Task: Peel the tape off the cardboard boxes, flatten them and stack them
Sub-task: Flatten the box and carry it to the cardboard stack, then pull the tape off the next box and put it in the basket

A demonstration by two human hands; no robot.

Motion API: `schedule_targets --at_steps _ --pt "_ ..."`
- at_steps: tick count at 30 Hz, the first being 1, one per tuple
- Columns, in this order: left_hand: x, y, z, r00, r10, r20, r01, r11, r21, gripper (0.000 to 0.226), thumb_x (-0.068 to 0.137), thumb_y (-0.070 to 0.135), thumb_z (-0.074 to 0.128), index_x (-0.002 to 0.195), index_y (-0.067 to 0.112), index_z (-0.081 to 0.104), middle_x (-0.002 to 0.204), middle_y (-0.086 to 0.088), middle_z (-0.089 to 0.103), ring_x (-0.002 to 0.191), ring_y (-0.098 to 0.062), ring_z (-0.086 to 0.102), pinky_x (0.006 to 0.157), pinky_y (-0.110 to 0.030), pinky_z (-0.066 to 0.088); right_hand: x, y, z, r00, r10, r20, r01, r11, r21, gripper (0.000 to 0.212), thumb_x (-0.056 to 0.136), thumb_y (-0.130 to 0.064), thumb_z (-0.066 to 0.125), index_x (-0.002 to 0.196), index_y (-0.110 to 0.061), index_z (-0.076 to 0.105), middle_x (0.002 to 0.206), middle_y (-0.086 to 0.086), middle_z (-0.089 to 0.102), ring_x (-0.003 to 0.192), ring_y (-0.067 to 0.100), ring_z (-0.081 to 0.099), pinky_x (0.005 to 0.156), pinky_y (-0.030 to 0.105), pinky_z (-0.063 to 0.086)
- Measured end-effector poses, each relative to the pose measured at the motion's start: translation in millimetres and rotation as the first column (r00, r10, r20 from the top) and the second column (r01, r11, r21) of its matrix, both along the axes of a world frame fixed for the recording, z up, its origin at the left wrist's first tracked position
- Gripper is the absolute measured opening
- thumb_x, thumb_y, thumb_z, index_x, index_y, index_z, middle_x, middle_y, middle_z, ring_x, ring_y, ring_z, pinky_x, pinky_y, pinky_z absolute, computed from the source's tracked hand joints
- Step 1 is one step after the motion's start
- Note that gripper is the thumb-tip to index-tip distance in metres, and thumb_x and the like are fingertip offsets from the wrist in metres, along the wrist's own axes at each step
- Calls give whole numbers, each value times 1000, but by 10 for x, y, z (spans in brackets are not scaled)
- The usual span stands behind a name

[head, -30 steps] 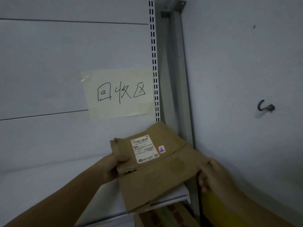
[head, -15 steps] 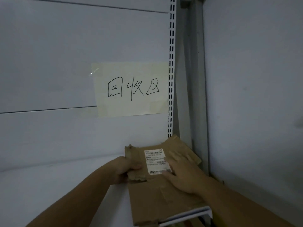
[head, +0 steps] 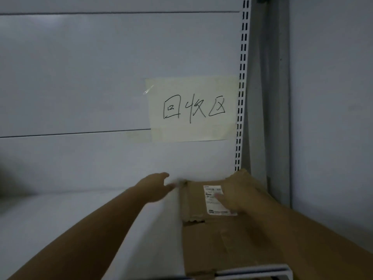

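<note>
A flattened brown cardboard box point(head: 218, 241) lies on the white shelf point(head: 60, 219), pushed into its right rear corner. A white shipping label point(head: 212, 194) is stuck on its far part. My right hand point(head: 236, 196) lies flat on the cardboard, fingers straight, partly covering the label. My left hand point(head: 156, 186) hovers just left of the box's far left corner, blurred, fingers stretched out, holding nothing.
A paper sign point(head: 191, 109) with handwritten characters is taped to the shelf's back panel. A slotted upright point(head: 241, 98) and a grey post point(head: 270, 98) run up on the right, beside the wall point(head: 333, 98). The shelf's front edge point(head: 252, 269) shows at the bottom.
The box went from held in the air to lying on the shelf. My left hand has let go of its left edge and drawn away. My right hand stays flat on top.
</note>
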State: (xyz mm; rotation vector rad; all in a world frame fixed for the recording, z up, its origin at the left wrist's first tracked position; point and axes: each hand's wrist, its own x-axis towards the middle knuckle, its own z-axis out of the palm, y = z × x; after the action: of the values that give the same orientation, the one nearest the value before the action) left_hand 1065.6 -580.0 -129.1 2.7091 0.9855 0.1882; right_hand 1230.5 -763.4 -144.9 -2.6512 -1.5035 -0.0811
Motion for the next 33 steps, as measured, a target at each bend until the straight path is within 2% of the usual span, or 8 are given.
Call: schedule_targets --at_steps 2,5,8,10,19,25,27,33 --pt "-194 41 172 998 23 -53 -18 996 85 60 96 50 33 147 18 28 154 -6 30 142 -24 25 115 -39 21 -95 138 124 999 42 15 -41 996 -74 52 96 -50 31 133 -17 46 135 9 50 118 25 49 99 35 35" --pt "-502 102 411 991 126 -43 -118 979 164 56 99 46 24 147 18 25 158 -3 20 147 -21 8 118 -42 12 -356 435 259 972 232 -29 -233 972 -40 54 97 -47 27 140 -15 36 147 15 35 132 29 35 108 40 28" --pt "-948 95 543 962 274 6 -270 943 195 56 99 47 21 148 20 25 158 -1 18 147 -20 4 119 -44 9 -806 665 328 903 429 -30 -429 903 1 59 97 -49 24 148 -19 19 158 12 9 145 26 9 118 42 10" --pt "-1330 68 566 929 370 -13 -359 910 209 57 99 48 21 148 20 24 158 -1 18 147 -20 4 118 -44 9 -1165 775 313 839 544 -1 -544 839 14 60 97 -50 23 149 -21 13 159 11 1 147 24 1 119 42 5" --pt "-3374 -22 705 795 605 -45 -573 773 272 56 99 46 26 146 17 28 156 -5 24 145 -22 16 118 -42 16 -3019 1237 238 591 806 27 -804 592 -54 61 97 -49 26 149 -19 15 159 12 -3 147 24 -4 119 42 1" --pt "-4825 87 778 700 711 -66 -647 672 361 55 97 51 23 146 27 27 158 -2 20 147 -20 7 116 -49 12 -4538 1612 477 454 888 70 -890 455 -7 59 97 -49 30 147 -20 21 159 13 6 146 26 5 117 41 10" --pt "-5317 148 833 646 760 -72 -689 622 373 57 97 51 23 148 24 24 159 -3 16 147 -20 3 117 -49 7 -5037 1741 556 408 910 78 -913 407 21 59 96 -49 32 147 -20 23 158 11 9 145 26 8 116 41 13" --pt "-6542 367 923 520 846 -116 -753 518 406 60 96 55 21 148 25 21 159 -4 14 147 -22 2 116 -52 6 -6118 2127 520 358 932 52 -933 356 47 59 96 -49 31 147 -22 20 159 9 6 147 24 2 117 42 9"
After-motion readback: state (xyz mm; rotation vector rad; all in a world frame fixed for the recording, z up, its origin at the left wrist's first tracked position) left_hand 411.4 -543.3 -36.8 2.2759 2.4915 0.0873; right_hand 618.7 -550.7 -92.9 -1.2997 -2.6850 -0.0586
